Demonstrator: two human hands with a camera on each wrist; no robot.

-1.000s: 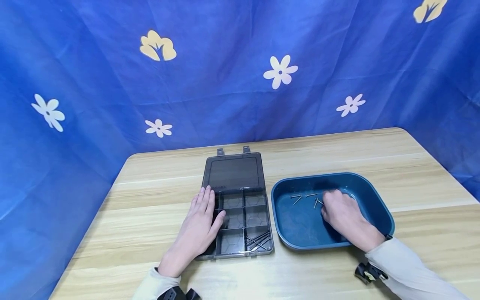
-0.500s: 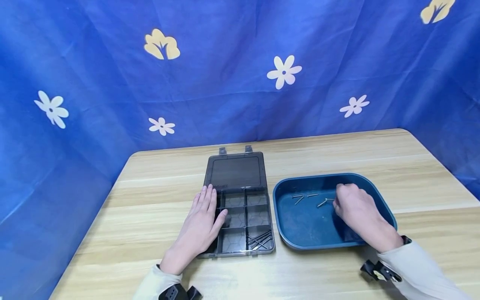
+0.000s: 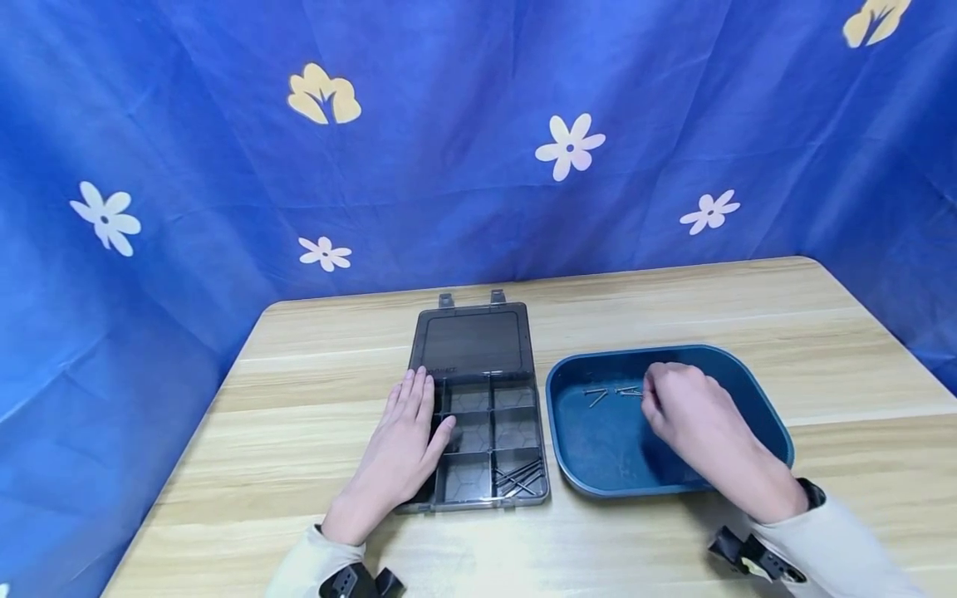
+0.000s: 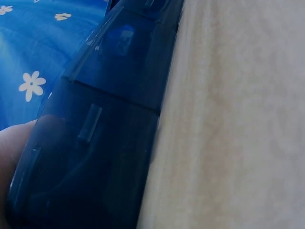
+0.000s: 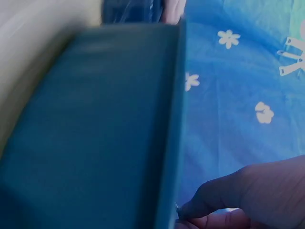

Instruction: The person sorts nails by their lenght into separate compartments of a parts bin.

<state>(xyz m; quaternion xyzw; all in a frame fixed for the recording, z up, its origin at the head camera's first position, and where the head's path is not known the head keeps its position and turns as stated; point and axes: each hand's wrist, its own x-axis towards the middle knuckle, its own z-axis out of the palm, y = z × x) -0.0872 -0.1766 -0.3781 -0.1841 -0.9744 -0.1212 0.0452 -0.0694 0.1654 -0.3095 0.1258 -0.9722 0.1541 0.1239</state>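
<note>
My left hand [image 3: 399, 444] lies flat over the left side of a dark translucent compartment box [image 3: 467, 482], fingers straight and thumb spread. The box's lid [image 3: 471, 340] is folded back behind it. Long dark screws [image 3: 517, 477] fill its front right compartment. Inside the blue tray [image 3: 598, 465], my right hand [image 3: 695, 415] reaches down with curled fingers. In the right wrist view, thumb and finger come together at a small shiny tip [image 5: 177, 208], apparently a screw, mostly hidden behind the tray's rim. Several small screws [image 3: 598, 399] lie to the left of these fingers.
Box and tray stand side by side on a wood-grain table [image 3: 314, 357]. A blue cloth [image 3: 449, 166] with flower prints hangs behind it. The tray's raised rim [image 3: 598, 494] surrounds the right hand.
My right hand shifted right within the tray, then back left. The screws near its fingertips have changed position and lie farther back. The left hand stays put on the box.
</note>
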